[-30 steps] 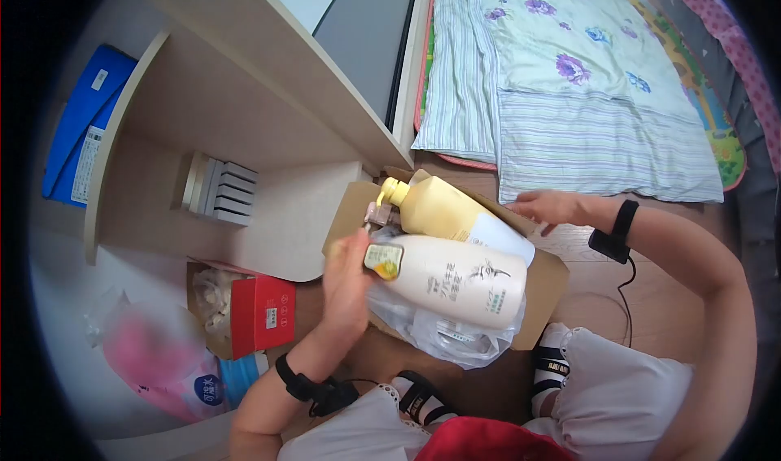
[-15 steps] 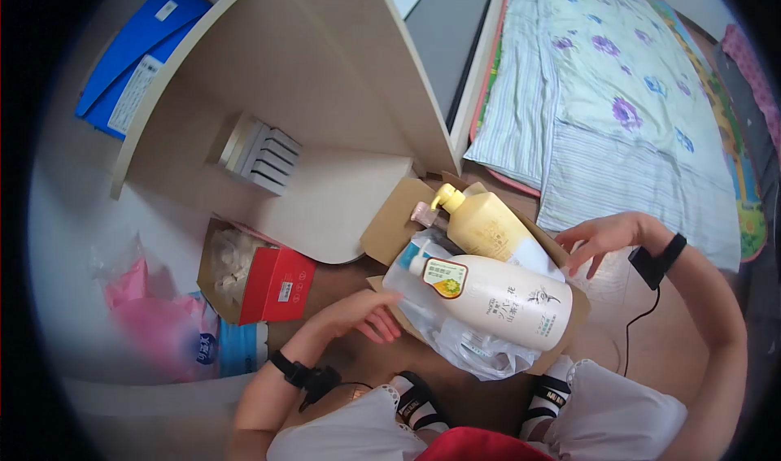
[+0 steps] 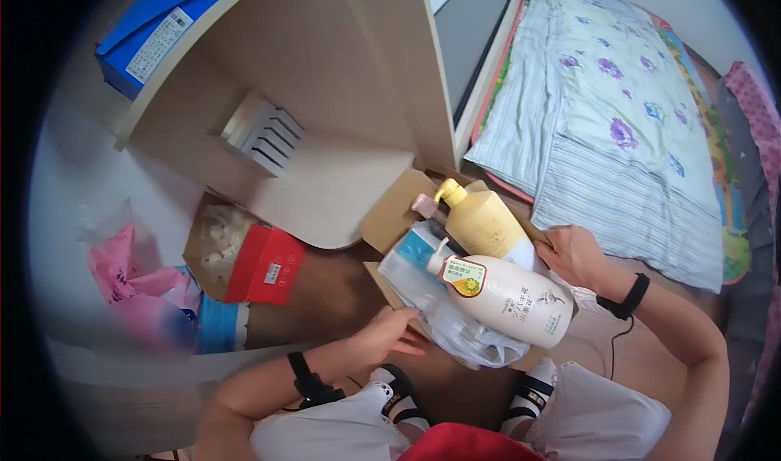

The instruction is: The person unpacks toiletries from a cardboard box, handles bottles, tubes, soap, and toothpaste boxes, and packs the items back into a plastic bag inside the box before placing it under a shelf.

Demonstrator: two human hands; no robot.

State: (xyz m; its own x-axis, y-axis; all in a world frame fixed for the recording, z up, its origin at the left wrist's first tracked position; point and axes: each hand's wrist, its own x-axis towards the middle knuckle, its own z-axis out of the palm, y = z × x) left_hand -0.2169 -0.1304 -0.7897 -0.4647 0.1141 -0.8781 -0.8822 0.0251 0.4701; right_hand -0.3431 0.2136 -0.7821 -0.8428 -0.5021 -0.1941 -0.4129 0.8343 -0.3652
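A cardboard box sits on the floor between my feet. In it lie a white pump bottle with a green label, a yellow pump bottle, a small pinkish-capped bottle and a clear plastic bag. My left hand is closed at the box's near left edge, thumb on top and fingers along the outside. On the right, my right hand grips the box's edge beside the yellow bottle, its fingertips partly hidden.
To the left stand an open box with a red flap, a pink plastic bag and a blue pack. A curved wooden shelf unit rises behind. A floral quilt covers a mat at the upper right.
Both hands have closed in on the box: my left moved right to its near left edge, my right took hold of its right edge. The view has shifted slightly.
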